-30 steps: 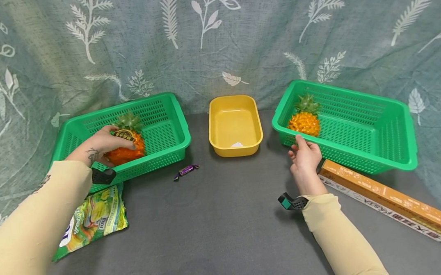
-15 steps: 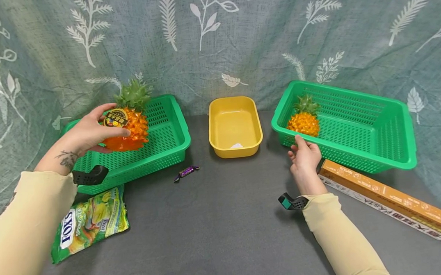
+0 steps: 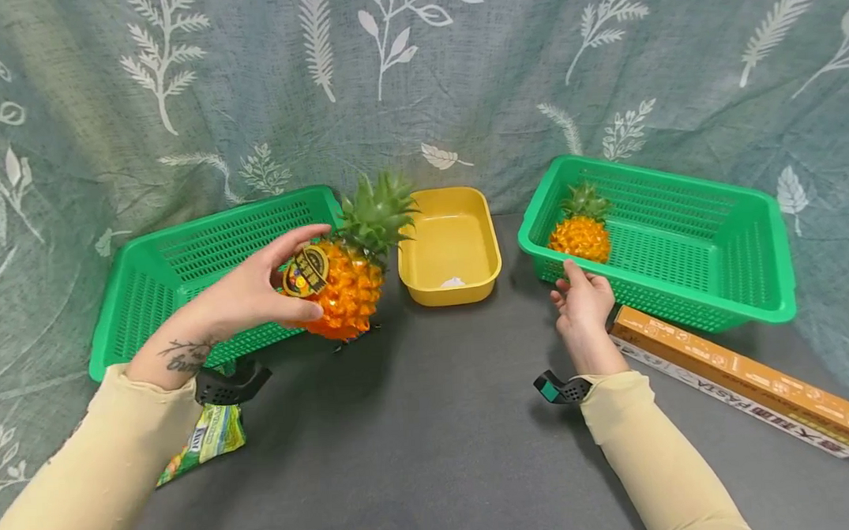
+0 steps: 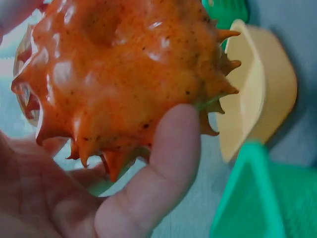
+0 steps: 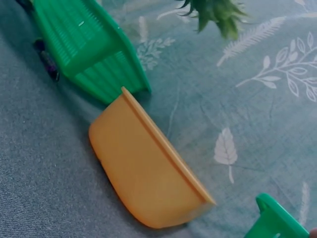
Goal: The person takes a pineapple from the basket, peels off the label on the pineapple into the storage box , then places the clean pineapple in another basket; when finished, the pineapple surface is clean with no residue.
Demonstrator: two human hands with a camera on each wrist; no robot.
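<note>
My left hand grips an orange toy-like pineapple with a green crown and a round black-and-gold label. It is held in the air, tilted, in front of the left green basket. In the left wrist view, my thumb presses the spiky orange base of the pineapple. My right hand is at the near left rim of the right green basket, fingers loosely bent and one fingertip at the rim. Inside that basket, near its left end, sits a smaller pineapple.
A yellow tub with a small white piece in it stands between the baskets. A long orange pasta box lies at right. A green candy bag lies partly under my left arm. A purple-wrapped candy shows in the right wrist view.
My left hand has lifted the pineapple out of the left basket and carried it to the right, toward the yellow tub. My right hand has stayed at the right basket's rim.
</note>
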